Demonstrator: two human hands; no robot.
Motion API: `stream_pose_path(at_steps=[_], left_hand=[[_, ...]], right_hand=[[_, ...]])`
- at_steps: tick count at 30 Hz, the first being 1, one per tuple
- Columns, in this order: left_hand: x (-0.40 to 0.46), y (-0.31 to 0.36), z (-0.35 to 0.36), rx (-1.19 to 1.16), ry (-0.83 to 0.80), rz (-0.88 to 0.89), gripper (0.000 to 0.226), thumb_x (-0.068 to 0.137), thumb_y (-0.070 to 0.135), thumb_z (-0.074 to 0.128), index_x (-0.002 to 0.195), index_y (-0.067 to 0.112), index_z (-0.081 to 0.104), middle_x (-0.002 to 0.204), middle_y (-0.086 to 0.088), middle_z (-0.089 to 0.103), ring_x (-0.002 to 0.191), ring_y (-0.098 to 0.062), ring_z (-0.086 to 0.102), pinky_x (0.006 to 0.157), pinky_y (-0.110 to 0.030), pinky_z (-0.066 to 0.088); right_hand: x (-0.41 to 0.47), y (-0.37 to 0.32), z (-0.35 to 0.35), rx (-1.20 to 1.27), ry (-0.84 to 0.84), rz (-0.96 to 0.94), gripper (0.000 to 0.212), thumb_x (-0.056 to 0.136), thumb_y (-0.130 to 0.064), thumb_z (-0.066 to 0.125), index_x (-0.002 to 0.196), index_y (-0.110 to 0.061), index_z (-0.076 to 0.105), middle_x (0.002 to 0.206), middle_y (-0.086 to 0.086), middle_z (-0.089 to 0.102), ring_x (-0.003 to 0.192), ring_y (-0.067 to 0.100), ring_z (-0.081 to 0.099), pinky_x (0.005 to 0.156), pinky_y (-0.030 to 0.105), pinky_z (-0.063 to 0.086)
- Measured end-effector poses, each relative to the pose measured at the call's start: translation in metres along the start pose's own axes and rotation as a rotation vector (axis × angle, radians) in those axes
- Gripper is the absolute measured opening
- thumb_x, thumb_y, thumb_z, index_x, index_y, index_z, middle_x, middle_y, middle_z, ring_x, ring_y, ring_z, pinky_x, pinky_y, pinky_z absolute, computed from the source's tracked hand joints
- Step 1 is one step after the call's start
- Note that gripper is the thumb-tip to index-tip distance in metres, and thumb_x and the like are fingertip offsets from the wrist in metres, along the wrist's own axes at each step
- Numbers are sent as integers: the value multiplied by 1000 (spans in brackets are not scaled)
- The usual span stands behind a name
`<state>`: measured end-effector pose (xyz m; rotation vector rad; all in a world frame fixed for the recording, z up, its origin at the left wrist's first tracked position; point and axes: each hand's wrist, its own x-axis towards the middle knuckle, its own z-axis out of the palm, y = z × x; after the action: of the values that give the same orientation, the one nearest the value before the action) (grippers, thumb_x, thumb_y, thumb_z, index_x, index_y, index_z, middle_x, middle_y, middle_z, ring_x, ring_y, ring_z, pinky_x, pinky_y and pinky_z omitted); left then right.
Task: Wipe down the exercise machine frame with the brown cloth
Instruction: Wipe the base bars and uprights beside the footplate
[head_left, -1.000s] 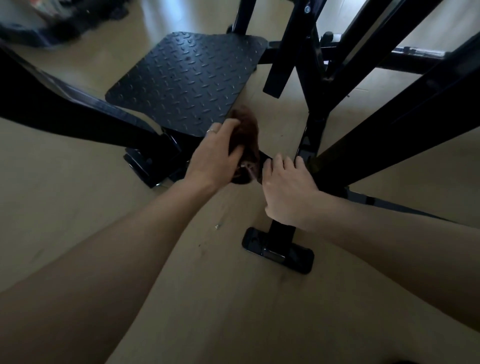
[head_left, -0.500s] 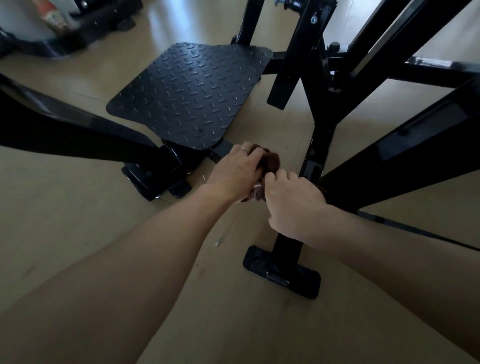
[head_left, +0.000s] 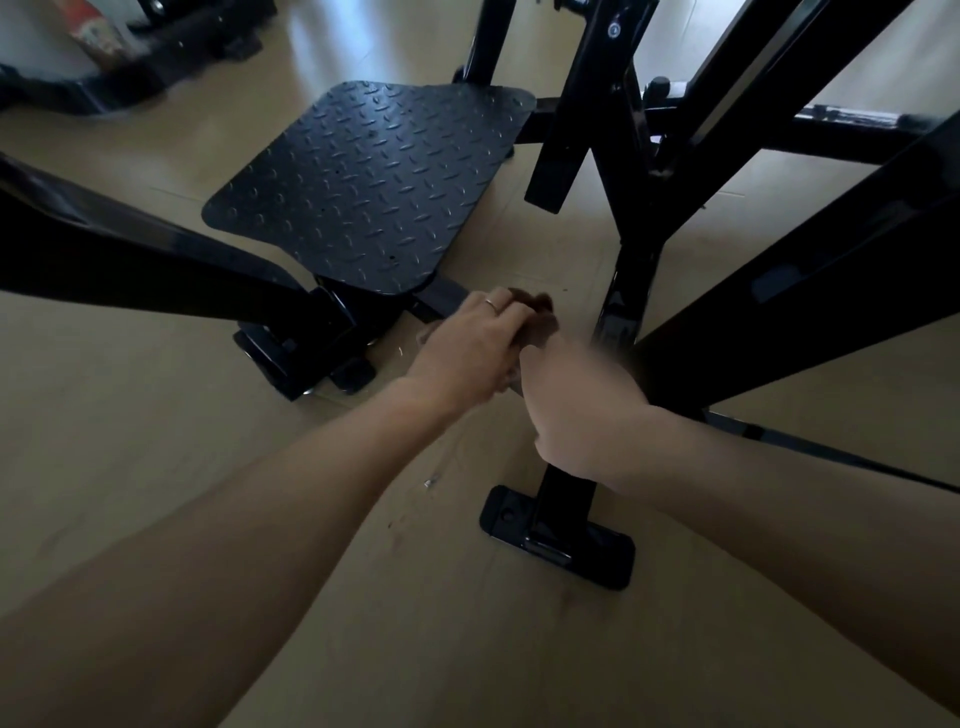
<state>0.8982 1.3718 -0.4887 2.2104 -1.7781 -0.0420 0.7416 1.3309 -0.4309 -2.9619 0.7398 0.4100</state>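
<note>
Both hands meet low over the frame (head_left: 631, 291), just in front of the tread plate (head_left: 374, 182). The left hand (head_left: 467, 348), a ring on one finger, curls its fingers round the brown cloth (head_left: 540, 317), bunched against a low black bar between plate and upright. The right hand (head_left: 576, 405) is blurred, knuckles up, touching the cloth's near edge; whether it grips anything I cannot tell. A foot pad (head_left: 558, 540) sits on the floor (head_left: 130, 441) below the wrists

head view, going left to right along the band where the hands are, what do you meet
black foot of the left frame leg → left hand holding the brown cloth → right hand → upright black post → thick slanted black beam
</note>
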Motion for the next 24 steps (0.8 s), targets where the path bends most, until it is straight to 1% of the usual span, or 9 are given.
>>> stream_pose_path(at_steps=[3,5,8,10,15,18,20,22,24], left_hand=[[-3,1,2,-22,13,38,46,96,32,69,138,23,53,142,-3,50,125,-23,45,100,-34,44],[6,-6,2,73,16,56,46,96,30,69,138,19,54,140,-6,53,124,-26,49,102,-37,46],[24,-35,-9,202,46,-148,58,86,22,80,138,16,55,138,-7,52,126,-28,49,105,-43,48],[34,-55,-18,244,17,-260,60,83,17,82,137,14,55,136,-9,50,124,-31,48,103,-47,48],[36,-48,-18,211,-7,-350,62,82,11,83,137,9,54,139,-11,47,122,-32,46,101,-46,49],[24,-18,-12,107,-24,-187,48,93,16,70,138,11,55,142,-8,47,125,-29,46,104,-43,48],[12,6,-6,45,-53,-58,47,95,25,69,138,16,56,144,-5,48,129,-26,45,107,-40,45],[6,18,-2,-2,-54,-19,46,96,33,68,137,20,55,144,-2,49,130,-23,44,107,-39,45],[8,15,-3,-16,-57,-20,41,100,34,62,138,22,54,144,-1,49,129,-22,45,106,-39,46]], right_hand=[[-2,-1,3,-54,26,-4,44,98,-28,59,131,-8,38,141,28,46,127,38,52,105,42,46],[-3,-1,5,-114,20,-9,46,97,-26,60,131,-8,36,143,31,43,129,40,50,108,43,44],[-3,-1,7,-179,-11,-25,54,97,-25,62,136,-5,32,154,37,31,141,45,40,116,46,38],[-3,1,8,-206,-16,-26,58,97,-26,63,140,-4,30,156,37,28,143,45,37,118,46,36],[-6,0,9,-251,1,-38,64,99,-27,61,146,-2,26,158,39,24,146,47,34,119,47,35],[-5,-1,6,-250,2,-32,61,100,-27,60,145,-2,27,157,38,26,145,46,36,118,47,36],[-6,-3,4,-264,30,-25,58,100,-27,58,145,-2,30,152,37,34,140,45,42,115,47,38],[-9,-5,5,-321,60,-8,60,102,-28,54,147,1,27,150,37,37,139,46,44,117,51,36],[-14,-7,12,-418,50,8,65,104,-26,50,150,6,19,151,41,35,143,49,39,121,57,27]])
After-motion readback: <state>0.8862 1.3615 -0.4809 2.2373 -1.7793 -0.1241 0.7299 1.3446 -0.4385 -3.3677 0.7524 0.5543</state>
